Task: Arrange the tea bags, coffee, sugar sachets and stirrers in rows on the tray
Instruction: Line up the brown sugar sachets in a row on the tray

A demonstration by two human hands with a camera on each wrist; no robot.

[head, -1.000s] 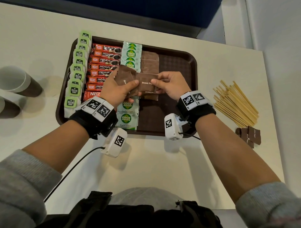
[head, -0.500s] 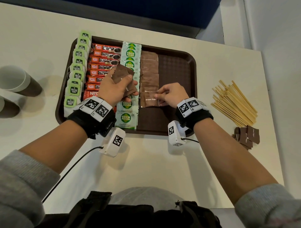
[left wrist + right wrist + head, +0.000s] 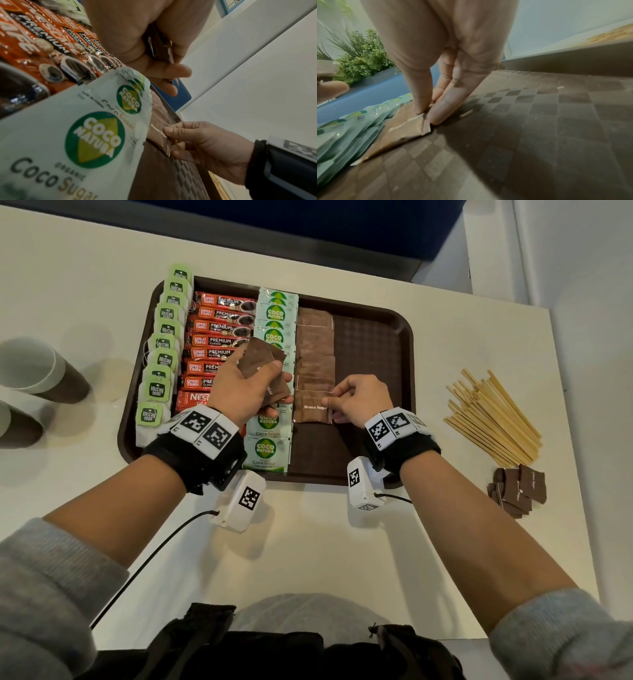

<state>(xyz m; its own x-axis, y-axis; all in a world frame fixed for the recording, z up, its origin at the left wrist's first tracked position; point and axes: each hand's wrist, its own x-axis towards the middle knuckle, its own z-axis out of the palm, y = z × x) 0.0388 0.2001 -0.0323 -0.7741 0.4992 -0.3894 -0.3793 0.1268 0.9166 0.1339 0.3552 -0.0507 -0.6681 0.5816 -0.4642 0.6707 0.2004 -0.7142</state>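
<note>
Right hand [image 3: 358,400] pinching a thin, limp brown sugar sachet [image 3: 313,412] by its right edge at frame centre on the tray [image 3: 373,344], left hand [image 3: 236,395] clutching spare sachets [image 3: 262,359]; best gripped lightly at edges.

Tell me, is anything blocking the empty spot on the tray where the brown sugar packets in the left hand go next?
Nothing visible. The bare strip of the dark brown plastic tray below the last-laid brown paper sugar sachet is free, right beside the left hand.
</note>
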